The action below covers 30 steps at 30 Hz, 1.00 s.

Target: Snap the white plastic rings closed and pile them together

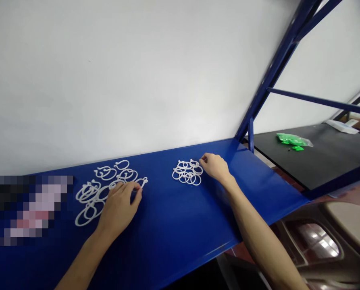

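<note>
My left hand [121,205] reaches over a loose spread of white plastic curtain rings [105,173], several of them with open ends. Its thumb and forefinger pinch one curtain ring [144,182] at the right edge of that spread. Part of the spread is hidden under the hand. Farther right lies a tighter cluster of white curtain rings [186,176], overlapping one another. My right hand [215,165] is at the right side of this cluster, with its fingers curled together. Whether anything sits between those fingertips cannot be made out.
Everything lies on a blue table [164,225] against a white wall. A blue metal frame [266,80] rises at its right end. Beyond stands a black table [325,157] with a bag of green pieces [293,139]. A brown chair [313,241] is at lower right. A blurred-out patch [37,209] lies left.
</note>
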### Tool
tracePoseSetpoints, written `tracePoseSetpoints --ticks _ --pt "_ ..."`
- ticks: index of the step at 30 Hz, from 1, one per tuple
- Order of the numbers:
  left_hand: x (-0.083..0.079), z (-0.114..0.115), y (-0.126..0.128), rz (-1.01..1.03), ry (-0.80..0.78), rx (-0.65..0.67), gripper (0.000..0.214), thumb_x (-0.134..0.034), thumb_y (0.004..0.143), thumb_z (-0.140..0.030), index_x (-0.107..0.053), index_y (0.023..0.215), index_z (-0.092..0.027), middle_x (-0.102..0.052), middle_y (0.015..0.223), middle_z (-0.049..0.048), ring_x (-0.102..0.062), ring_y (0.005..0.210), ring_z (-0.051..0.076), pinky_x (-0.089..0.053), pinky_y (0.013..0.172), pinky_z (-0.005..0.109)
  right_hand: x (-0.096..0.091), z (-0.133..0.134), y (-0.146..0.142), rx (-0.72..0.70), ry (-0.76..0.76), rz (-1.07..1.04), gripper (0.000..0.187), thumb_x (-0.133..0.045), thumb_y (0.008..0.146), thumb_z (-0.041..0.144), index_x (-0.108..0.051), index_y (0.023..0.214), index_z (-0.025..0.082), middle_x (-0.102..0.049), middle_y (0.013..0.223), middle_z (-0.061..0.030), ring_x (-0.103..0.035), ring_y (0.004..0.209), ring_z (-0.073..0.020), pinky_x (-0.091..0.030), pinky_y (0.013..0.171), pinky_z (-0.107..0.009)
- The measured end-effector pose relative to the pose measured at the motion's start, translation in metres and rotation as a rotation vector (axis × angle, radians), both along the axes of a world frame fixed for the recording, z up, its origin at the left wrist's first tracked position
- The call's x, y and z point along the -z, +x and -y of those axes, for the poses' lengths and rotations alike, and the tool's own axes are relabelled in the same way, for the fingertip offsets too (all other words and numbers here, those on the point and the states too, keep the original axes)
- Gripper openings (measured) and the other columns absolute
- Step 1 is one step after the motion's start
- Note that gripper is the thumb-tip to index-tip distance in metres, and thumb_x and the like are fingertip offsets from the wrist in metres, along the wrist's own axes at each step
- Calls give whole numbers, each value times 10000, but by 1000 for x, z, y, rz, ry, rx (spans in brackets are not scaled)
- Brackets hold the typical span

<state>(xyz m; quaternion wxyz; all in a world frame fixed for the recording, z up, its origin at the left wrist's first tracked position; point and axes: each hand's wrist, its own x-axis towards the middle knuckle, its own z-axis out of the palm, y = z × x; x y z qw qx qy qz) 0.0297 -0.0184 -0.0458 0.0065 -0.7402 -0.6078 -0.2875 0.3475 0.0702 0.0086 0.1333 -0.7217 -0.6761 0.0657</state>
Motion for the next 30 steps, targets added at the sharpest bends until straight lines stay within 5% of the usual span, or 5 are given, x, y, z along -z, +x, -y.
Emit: tracePoseSetpoints --ticks 5,9,16,24,30 --pt "-8 3 8 256 -110 -14 249 -484 903 -461 -596 881 -239 -678 832 24 -642 792 211 -503 772 343 1 7 -13 -61 180 -57 195 -541 965 320 -699 1009 214 -737 960 -74 -682 890 -243 -500 751 -325" --pt "-13 6 17 574 -307 -9 317 -524 893 -528 -603 955 -227 -689 799 4 -669 746 186 -532 753 331 8 24 -38 -431 355 -255 171 -560 988 311 -668 1061 202 -718 996 -69 -650 964 -208 -508 841 -319" --pt "-17 14 32 1100 -527 137 339 -579 886 -477 -572 1062 -187 -671 755 12 -675 709 187 -566 757 383 31 62 -81 -842 192 -509 222 -581 982 366 -581 1115 188 -708 990 -61 -673 858 -178 -537 764 -309" --pt "-11 18 39 885 -488 126 357 -511 919 -546 -550 1036 -212 -715 837 10 -488 441 78 -448 490 255 43 65 -89 -882 174 -667 91 -523 996 243 -580 1044 190 -669 861 -22 -629 728 -133 -505 683 -250" --pt "-14 24 38 582 -365 103 332 -437 950 -526 -599 902 -241 -516 505 -63 -522 463 138 -426 498 250 39 68 -84 -1000 230 -575 172 -465 1031 251 -585 924 191 -655 868 -45 -617 761 -142 -506 716 -254"
